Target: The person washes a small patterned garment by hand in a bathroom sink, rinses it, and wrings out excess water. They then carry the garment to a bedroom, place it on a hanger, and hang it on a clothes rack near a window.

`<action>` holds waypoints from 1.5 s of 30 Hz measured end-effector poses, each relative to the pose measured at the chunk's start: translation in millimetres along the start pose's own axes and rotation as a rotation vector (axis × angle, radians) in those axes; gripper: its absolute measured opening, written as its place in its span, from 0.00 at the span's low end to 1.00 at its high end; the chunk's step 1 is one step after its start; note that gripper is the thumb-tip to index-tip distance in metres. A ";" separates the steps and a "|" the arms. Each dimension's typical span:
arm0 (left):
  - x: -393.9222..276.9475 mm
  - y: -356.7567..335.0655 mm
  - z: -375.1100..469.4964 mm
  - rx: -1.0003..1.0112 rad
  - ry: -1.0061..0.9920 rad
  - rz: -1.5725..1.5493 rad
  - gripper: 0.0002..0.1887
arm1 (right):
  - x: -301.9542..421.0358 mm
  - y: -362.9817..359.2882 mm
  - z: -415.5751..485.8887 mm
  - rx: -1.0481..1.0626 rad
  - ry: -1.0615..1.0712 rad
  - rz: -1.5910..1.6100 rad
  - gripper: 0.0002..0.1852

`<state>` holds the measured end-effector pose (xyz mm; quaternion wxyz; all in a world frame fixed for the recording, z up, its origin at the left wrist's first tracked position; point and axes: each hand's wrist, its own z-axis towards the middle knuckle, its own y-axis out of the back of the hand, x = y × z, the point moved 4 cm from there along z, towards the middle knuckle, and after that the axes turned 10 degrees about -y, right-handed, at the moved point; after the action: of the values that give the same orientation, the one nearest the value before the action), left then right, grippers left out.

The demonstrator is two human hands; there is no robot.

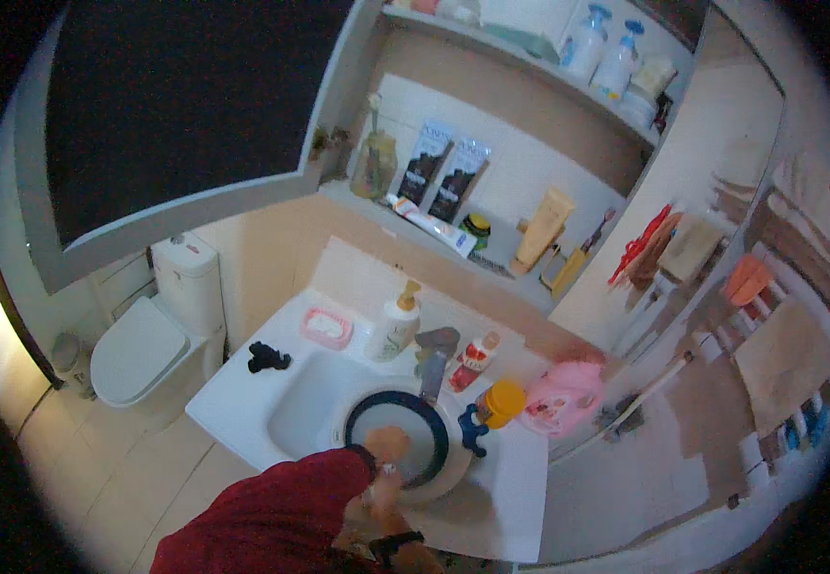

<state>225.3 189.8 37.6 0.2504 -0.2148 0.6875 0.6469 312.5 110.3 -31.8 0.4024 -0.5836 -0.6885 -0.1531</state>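
Observation:
A white washbasin (300, 409) with a grey tap (435, 366) stands before me. Inside it, under the tap, is a round pale vessel (425, 430) with a wide dark rim. Bare and bent at the wrist, my left hand (387, 443) reaches over this vessel from a dark red sleeve with a dark band at the wrist. Just below it, close to or touching the left wrist, is my right hand (384, 491), with a black watch (395, 547) on its wrist. Blur hides the fingers of both hands, and a small white spot between them is too unclear to name.
Around the basin stand a pump bottle (395, 326), a pink soap dish (326, 328), a red bottle (472, 362), an orange-lidded jar (502, 403) and a pink jug (565, 398). An open cabinet door (185, 208) hangs at upper left. A toilet (141, 351) stands left.

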 end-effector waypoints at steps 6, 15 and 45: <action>14.7 37.9 -25.0 0.011 -0.125 -0.670 0.27 | 83.0 -23.1 -64.7 -0.067 0.230 -0.617 0.22; 1.7 142.9 -185.8 -0.466 -0.172 -1.410 0.27 | 89.0 -90.0 -150.1 0.499 0.046 -0.011 0.22; 274.2 281.3 -1042.8 -1.441 0.072 -1.007 0.31 | -353.8 -776.9 -430.4 1.449 -0.229 -0.201 0.06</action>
<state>-232.7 -822.2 126.3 0.2876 -0.6185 -0.0567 0.7290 -247.8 -634.6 181.0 0.5965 -0.1179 -0.7047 0.3656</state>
